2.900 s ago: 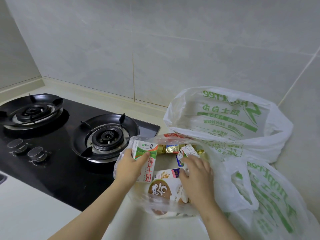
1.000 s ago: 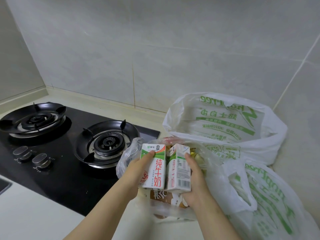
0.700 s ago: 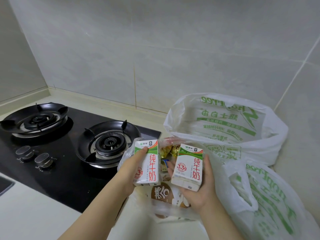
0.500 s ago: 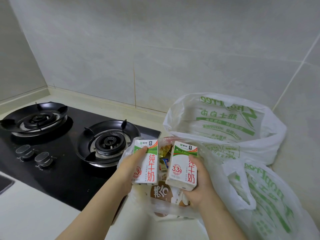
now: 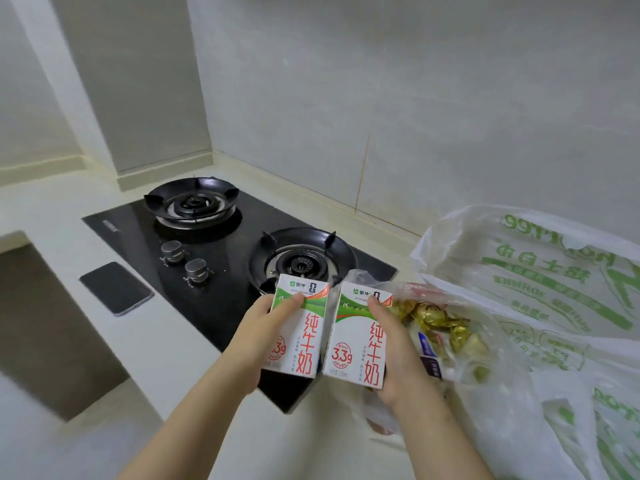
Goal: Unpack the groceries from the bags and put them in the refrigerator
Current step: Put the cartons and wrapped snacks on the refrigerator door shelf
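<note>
Filling a tiled corner (image 5: pixel 207 126), pale counter (image 5: pixel 152 344) bears black hob (image 5: pixel 221 306); left hand (image 5: pixel 256 337) grips left carton (image 5: pixel 301 330), right hand (image 5: pixel 394 358) right carton (image 5: pixel 360 337).

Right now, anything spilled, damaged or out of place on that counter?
Nothing spilled or damaged. Left hand grips the left carton, right hand the right carton, both intact. Mild oddities: a phone lies on the counter beside the hob, and the clear bag sits close to the near burner, no flame visible.

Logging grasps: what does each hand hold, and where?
Left hand: left milk carton, by its left edge. Right hand: right milk carton, by its right edge. Thumbs on fronts.
</note>
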